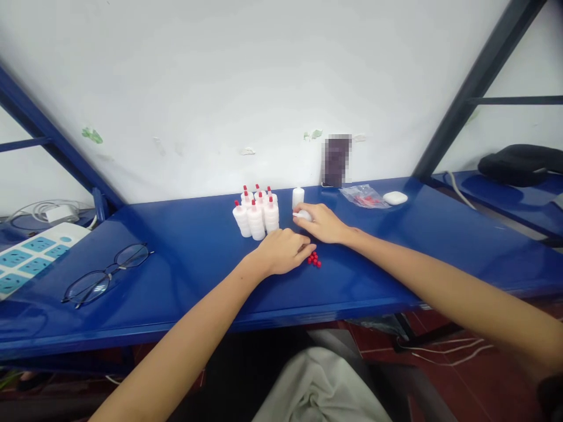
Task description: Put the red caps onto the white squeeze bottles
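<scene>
My right hand (pixel 323 223) rests on the blue table (pixel 185 275) with its fingers closed round a small white bottle (pixel 302 215) lying on its side. My left hand (pixel 284 251) lies just in front, its fingertips pressed together at a small pile of red caps (pixel 314 259); whether a cap is pinched in them is hidden. Behind my hands stands one uncapped white bottle (pixel 298 197). To its left is a cluster of several white bottles with red caps (pixel 257 214).
Eyeglasses (pixel 105 275) lie at the left of the table, a white power strip (pixel 30 258) beyond them. A clear bag with red bits (pixel 364 196), a white earbud case (pixel 394 198) and a dark upright object (pixel 336 160) sit near the wall. Metal frame struts rise either side.
</scene>
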Tool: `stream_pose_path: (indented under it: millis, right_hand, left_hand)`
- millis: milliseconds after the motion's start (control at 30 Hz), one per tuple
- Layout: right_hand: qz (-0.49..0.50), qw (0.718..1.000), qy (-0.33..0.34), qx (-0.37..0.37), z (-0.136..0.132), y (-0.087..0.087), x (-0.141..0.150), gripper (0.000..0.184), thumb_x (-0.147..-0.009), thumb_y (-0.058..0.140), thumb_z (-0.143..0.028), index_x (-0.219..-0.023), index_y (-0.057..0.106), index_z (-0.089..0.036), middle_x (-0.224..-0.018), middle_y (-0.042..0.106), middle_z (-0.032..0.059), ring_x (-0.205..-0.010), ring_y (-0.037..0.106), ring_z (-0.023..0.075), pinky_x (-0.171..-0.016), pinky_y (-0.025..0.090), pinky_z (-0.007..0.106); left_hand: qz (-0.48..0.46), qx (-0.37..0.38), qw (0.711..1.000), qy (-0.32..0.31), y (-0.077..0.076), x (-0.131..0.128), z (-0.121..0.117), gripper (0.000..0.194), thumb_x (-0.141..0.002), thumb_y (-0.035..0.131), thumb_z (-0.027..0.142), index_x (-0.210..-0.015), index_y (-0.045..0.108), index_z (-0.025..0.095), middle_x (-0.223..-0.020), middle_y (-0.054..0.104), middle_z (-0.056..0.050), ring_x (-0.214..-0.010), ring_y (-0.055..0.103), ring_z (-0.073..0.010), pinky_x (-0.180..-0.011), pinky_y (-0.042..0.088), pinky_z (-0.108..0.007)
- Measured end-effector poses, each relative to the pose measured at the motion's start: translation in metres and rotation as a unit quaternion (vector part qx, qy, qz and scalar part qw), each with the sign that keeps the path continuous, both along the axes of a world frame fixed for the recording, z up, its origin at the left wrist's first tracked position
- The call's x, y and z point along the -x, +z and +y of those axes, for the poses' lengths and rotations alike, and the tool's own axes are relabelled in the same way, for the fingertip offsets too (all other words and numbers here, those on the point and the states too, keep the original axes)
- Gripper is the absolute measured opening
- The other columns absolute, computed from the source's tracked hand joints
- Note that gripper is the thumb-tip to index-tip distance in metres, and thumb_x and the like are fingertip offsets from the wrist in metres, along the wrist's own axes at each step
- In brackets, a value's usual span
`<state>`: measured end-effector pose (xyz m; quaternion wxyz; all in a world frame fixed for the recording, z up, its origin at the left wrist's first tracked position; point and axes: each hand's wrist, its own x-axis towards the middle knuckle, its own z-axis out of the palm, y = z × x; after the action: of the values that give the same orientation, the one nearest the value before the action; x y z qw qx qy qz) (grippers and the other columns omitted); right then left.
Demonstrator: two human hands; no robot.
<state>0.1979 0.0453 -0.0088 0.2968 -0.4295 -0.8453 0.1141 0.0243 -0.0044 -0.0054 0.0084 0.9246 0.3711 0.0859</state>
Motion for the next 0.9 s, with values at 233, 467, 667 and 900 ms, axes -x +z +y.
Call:
stream_pose_path:
  millis: [233,467,667,900]
  right_hand:
    - [-0.009,1.0,0.004,0.003,0.0,0.002,-0.001,0.023,-0.091,0.052,-0.037,-0.099,0.065,-0.021,-0.08,0.068,0.0019,-0.07,0.059,0.0179,-0.068,0.038,0.028]
    - [-0.028,0.999,0.033,0.007,-0.007,0.003,0.0,0.022,-0.091,0.052,-0.037,-0.1,0.065,-0.021,-0.077,0.067,0.0006,-0.067,0.057,0.016,-0.065,0.036,0.026]
    - [-0.047,0.997,0.058,-0.005,-0.011,0.002,0.003,0.021,-0.092,0.053,-0.036,-0.1,0.065,-0.021,-0.081,0.069,0.0015,-0.071,0.06,0.0171,-0.068,0.037,0.027]
    - [-0.051,0.997,0.058,0.0,-0.015,0.005,0.004,0.02,-0.091,0.053,-0.036,-0.098,0.065,-0.021,-0.083,0.07,0.002,-0.072,0.061,0.0175,-0.069,0.038,0.027]
  left_hand:
    - [0.034,-0.027,0.999,-0.005,0.002,0.008,-0.002,0.045,-0.103,0.033,0.039,-0.083,0.068,0.019,-0.079,0.071,-0.006,-0.07,0.066,-0.0208,-0.059,0.036,-0.03]
    - [0.024,-0.014,0.999,-0.04,0.005,0.043,-0.011,0.041,-0.103,0.036,0.035,-0.075,0.06,0.018,-0.078,0.069,-0.004,-0.067,0.061,-0.0168,-0.058,0.032,-0.029]
    - [-0.009,0.02,0.999,-0.03,0.005,0.053,-0.013,0.037,-0.101,0.039,0.032,-0.071,0.056,0.018,-0.072,0.065,-0.001,-0.059,0.052,-0.0134,-0.057,0.03,-0.028]
    - [-0.076,0.087,0.993,-0.01,0.006,0.053,-0.012,0.036,-0.094,0.049,0.029,-0.061,0.042,0.018,-0.054,0.048,0.004,-0.049,0.037,-0.0099,-0.053,0.026,-0.026]
